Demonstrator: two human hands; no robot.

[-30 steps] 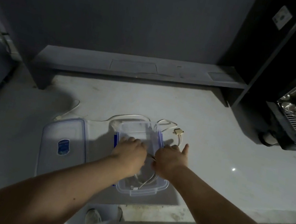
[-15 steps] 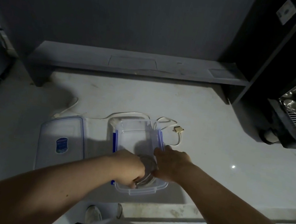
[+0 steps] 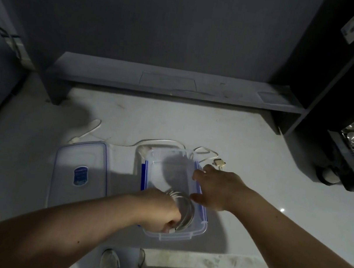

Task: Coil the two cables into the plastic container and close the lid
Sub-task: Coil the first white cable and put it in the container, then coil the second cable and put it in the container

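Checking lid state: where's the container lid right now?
Head view: the lid lies flat on the counter, left of the open container, beyond the left hand.

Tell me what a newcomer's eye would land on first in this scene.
First, the two bare arms meeting over the clear plastic container at the centre of the pale counter: the left hand holds a coiled cable inside it, and the right hand reaches over its right rim. Next, the blue-trimmed lid lying flat to the left, and the loose white cable trailing behind the container, its connector near the right hand's fingertips.
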